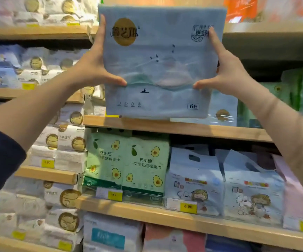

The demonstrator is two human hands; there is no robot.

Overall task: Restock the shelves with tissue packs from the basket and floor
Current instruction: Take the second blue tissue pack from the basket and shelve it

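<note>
"Tissue pack (161, 66) status?"

"I grip it upright between left hand (94, 70) and right hand (227, 73), forefingers along its side edges and thumbs across the front, keeping it square. Bottom edge is at the shelf lip (165, 126)."

"Room behind?"

"Mostly hidden; a matching pack (223, 113) sits behind at right."

most fingers of left hand (92, 70) and right hand (229, 73) behind blue tissue pack (161, 73) — top-left packs (37, 10) a blur

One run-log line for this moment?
step: shelving | blue tissue pack: upright, front facing camera | left hand: grips left edge | right hand: grips right edge | wooden shelf: just below pack, contact unclear
</note>
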